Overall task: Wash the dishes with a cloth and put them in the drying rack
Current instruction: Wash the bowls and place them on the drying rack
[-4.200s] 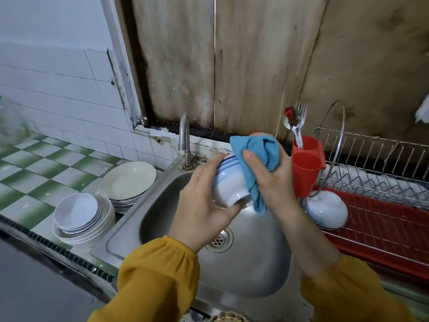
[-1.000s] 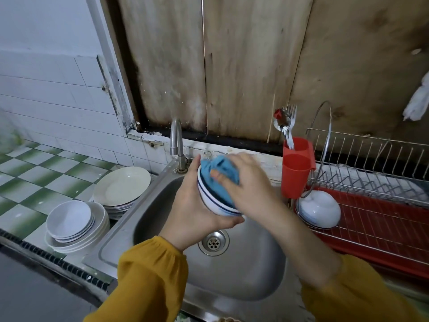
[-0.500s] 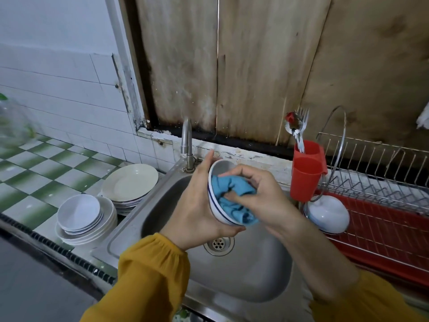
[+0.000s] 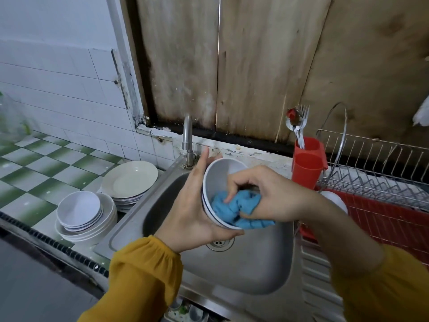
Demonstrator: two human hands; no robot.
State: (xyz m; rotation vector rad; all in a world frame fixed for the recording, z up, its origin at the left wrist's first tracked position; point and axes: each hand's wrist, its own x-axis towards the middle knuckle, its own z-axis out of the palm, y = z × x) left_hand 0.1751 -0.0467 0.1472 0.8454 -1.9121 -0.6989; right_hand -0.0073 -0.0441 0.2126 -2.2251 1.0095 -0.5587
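Bowl (image 4: 220, 175) first: white, with a dark line round its rim, it is tipped on its side in your left hand (image 4: 190, 205), its mouth turned toward your right hand (image 4: 276, 196). Your left hand cups it from behind, palm against the outer wall, thumb curled under the lower rim and fingertips showing over the top edge. Your right hand reaches into the mouth with fingers bent, pinching a bunched blue cloth (image 4: 232, 210) against the lower inner wall. Part of the cloth spills out over the rim under your right palm.

Both hands hang above the steel sink (image 4: 243, 273), and the drain (image 4: 220, 244) lies directly below your left thumb. Just beyond your left fingertips stands the faucet (image 4: 187, 135).

Left of your left hand, on the green-and-white tiled tabletop (image 4: 39, 168), sits a stack of plates (image 4: 131, 180), and nearer to you a stack of bowls (image 4: 79, 209).

Right of your right hand, a red cup (image 4: 306, 168) holds cutlery (image 4: 298, 126) upright. Beyond it is the wire drying rack (image 4: 371, 163) over a red tray (image 4: 390, 221). A white dish (image 4: 336, 201) rests in the rack just past your right wrist, partly hidden by it. Mustard sleeves (image 4: 144, 270) cover both forearms.
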